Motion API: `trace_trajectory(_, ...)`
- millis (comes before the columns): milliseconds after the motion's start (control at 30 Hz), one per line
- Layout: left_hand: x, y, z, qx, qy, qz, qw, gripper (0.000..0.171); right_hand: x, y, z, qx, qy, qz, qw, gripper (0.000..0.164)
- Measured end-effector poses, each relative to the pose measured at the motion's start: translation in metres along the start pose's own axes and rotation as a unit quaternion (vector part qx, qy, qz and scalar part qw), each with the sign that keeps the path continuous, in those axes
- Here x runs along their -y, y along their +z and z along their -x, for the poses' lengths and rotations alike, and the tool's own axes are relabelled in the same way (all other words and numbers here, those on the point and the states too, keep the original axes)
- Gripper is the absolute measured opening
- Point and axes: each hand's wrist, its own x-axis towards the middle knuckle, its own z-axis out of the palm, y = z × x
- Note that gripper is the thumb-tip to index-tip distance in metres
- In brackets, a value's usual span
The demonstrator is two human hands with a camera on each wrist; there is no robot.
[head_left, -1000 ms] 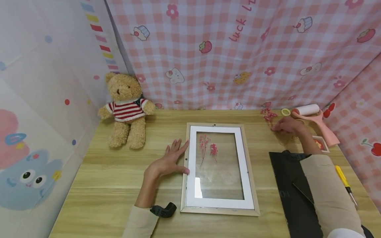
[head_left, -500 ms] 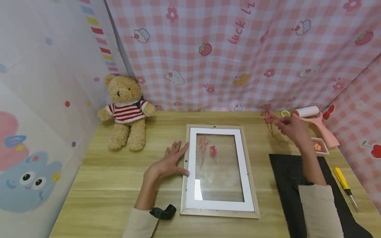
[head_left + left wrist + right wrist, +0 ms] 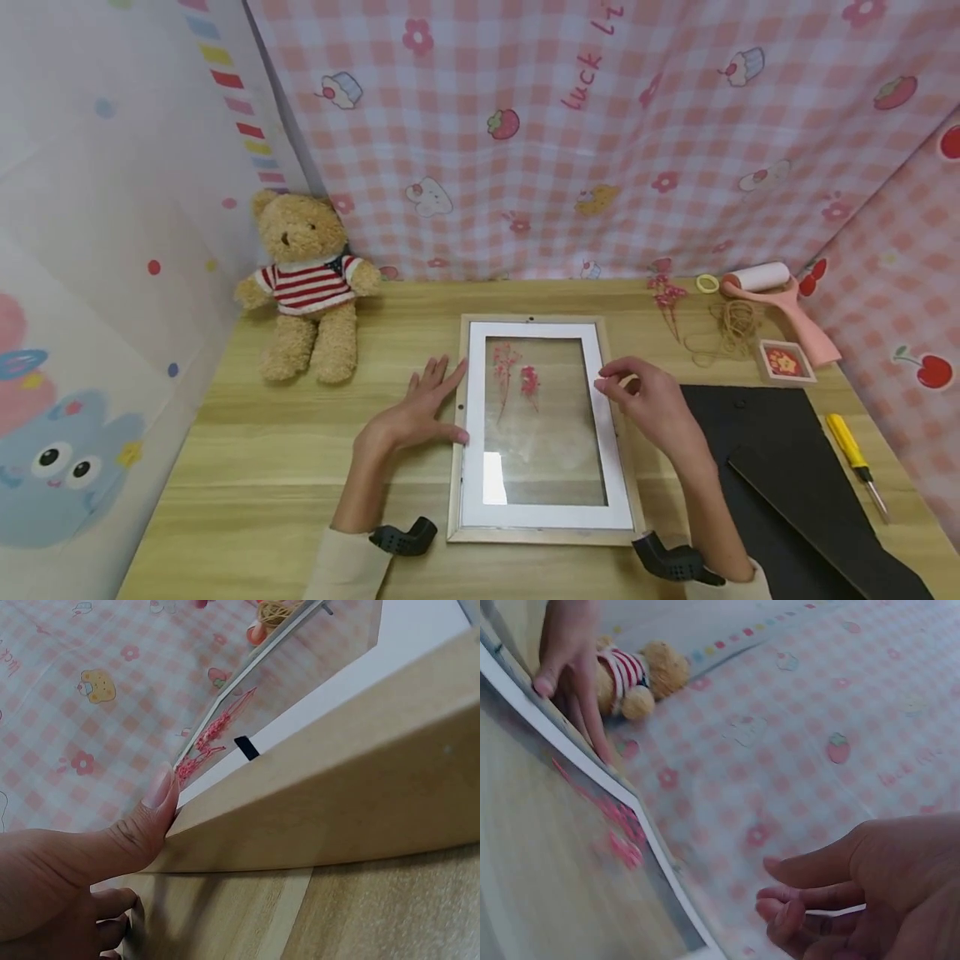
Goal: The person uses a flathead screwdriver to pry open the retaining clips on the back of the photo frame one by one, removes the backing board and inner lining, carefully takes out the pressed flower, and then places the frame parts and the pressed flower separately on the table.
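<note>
A wooden picture frame (image 3: 628, 467) with a white mat lies flat in the middle of the table, with pink dried flowers (image 3: 513, 379) on its glass. My left hand (image 3: 431, 400) lies flat on the table, its thumb pressed against the frame's left edge; the left wrist view shows the thumb (image 3: 154, 799) on the wood rim (image 3: 337, 802). My right hand (image 3: 618, 383) hovers over the frame's right side, fingers loosely curled. Nothing shows between the fingers (image 3: 787, 907) in the right wrist view.
A teddy bear (image 3: 307, 283) sits at the back left. At the back right are loose pink flowers (image 3: 666, 296), rubber bands (image 3: 731, 325), a tape roll (image 3: 707, 283), a pink lint roller (image 3: 780, 300) and a small square frame (image 3: 783, 362). A black backing board (image 3: 795, 492) and a yellow screwdriver (image 3: 855, 454) lie at the right.
My right hand has come back from the flowers at the back right to the frame's right edge. The left hand has stayed against the frame.
</note>
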Motion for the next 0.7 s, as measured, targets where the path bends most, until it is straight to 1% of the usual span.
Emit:
trace_trajectory(233,0.010,0.003,-0.005,-0.002,-0.001,-0.002,1.0000,0.125,0.014,0.040,-0.014,0.044,0.012,0.006,0.999,0.015)
trace_trajectory(333,0.012,0.004,-0.005,-0.004,0.000,-0.002,1.0000,0.125,0.018,0.056,-0.017,0.052,0.015,0.017,0.998,0.013)
trace_trajectory(433,0.014,0.005,-0.006,-0.005,-0.001,-0.002,1.0000,0.124,0.021,0.070,-0.018,0.051,0.014,0.040,0.998,0.013)
trace_trajectory(633,0.015,0.004,-0.007,-0.005,0.001,-0.004,1.0000,0.123,0.023,0.091,-0.020,0.033,0.048,0.105,0.993,0.018)
trace_trajectory(700,0.014,0.004,-0.006,-0.005,0.000,-0.005,1.0000,0.123,0.024,0.095,-0.020,0.029,0.056,0.118,0.991,0.019)
